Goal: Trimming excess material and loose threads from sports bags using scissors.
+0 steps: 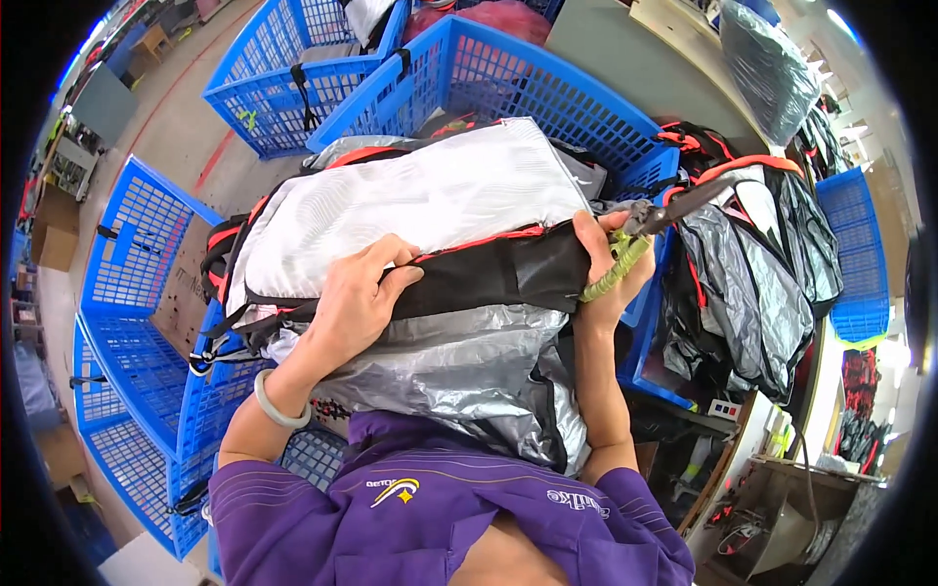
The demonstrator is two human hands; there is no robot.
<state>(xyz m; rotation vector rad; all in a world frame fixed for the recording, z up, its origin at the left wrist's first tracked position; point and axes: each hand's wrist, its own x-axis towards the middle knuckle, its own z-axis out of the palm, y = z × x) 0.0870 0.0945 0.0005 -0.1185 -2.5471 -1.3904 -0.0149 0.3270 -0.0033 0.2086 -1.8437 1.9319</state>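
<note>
A large bag [410, 210] with a white panel, black side strip, red piping and silver lining lies in front of me, across a blue crate. My left hand [357, 298] is closed, thumb and fingers pinching the black strip by the red piping. At the bag's right corner, my right hand [614, 269] is closed round scissors [614, 272] whose handle is wrapped in yellow-green. Their dark blades point up and right, away from the bag. The right thumb rests against the corner of the white panel. Some right fingers are hidden behind the bag and the handle.
Blue plastic crates [557, 93] stand beyond the bag, with more stacked crates [147, 230] at the left. Another silver and black bag [752, 264] with red trim leans at the right. A wrapped silver-grey bundle [770, 73] sits at the far right. A wooden cabinet [782, 527] stands near right.
</note>
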